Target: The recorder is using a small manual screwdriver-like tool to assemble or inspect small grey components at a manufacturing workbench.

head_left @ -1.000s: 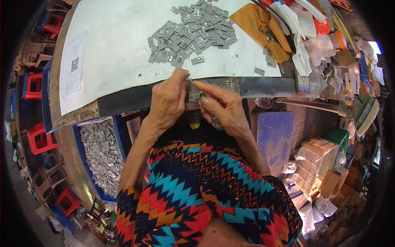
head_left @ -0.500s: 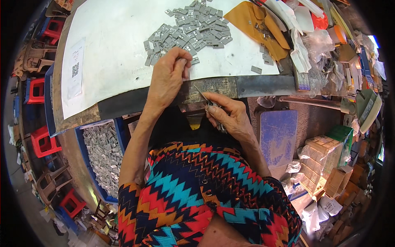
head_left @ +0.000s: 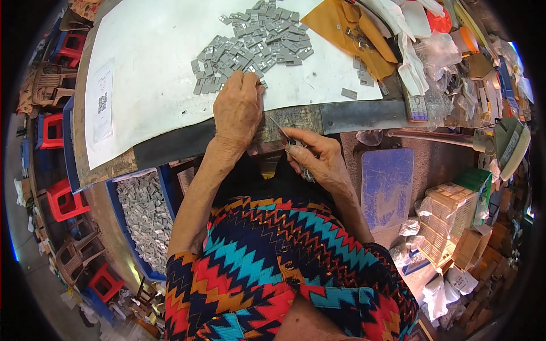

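Note:
A heap of small flat grey rectangular pieces [head_left: 244,48] lies on the white-covered tabletop. At the heap's near edge is my left hand [head_left: 239,108], back upward and fingers curled down together. The hand itself hides whatever its fingertips hold. My right hand [head_left: 318,158] is closed round a thin metal tool [head_left: 277,126] just off the table's front edge. The tool's narrow tip points up and left, toward the table edge. Most of its handle is covered by my fingers.
A blue bin full of grey pieces [head_left: 143,210] stands below the table at left. An orange-brown sheet [head_left: 341,34] holds small dark parts, with a few grey pieces beside it. Plastic bags [head_left: 441,57] crowd the right end. A lamp head [head_left: 508,149] juts out lower right.
My left hand has turned with its back upward and shifted slightly right, its fingertips now tucked down and hidden. My right hand keeps the tool in nearly the same place.

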A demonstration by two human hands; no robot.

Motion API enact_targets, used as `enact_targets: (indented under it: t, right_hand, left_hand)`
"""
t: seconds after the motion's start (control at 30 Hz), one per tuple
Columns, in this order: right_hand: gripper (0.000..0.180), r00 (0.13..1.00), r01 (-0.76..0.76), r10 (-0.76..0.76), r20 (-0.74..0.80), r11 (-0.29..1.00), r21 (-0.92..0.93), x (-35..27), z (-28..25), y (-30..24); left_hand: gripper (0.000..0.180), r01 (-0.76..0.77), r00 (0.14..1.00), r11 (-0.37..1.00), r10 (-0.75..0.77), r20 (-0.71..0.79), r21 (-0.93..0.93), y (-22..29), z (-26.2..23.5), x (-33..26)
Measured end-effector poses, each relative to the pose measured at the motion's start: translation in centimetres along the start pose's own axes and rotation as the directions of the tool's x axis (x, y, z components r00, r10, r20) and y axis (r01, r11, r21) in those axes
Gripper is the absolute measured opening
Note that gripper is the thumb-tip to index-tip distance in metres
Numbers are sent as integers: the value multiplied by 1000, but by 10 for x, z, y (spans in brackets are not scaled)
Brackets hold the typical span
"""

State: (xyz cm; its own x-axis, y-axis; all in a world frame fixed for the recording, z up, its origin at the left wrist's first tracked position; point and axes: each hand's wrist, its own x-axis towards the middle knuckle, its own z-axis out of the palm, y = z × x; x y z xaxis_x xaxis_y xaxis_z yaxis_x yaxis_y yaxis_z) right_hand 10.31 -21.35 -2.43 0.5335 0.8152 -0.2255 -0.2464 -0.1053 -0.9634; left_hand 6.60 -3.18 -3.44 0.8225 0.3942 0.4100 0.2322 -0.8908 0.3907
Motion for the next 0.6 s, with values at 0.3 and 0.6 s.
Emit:
enact_targets:
  t: [0.3, 0.6]
  right_hand:
    - [33, 992, 116, -117, -51, 993, -14, 3, -2, 1]
    - [34, 990, 131, -131, -49, 991, -10, 5, 4, -14]
  left_hand:
    - [19, -36, 998, 999, 38, 58, -38, -2, 4, -1]
    - [9, 225, 969, 796, -240, 48, -562, 15, -29, -11]
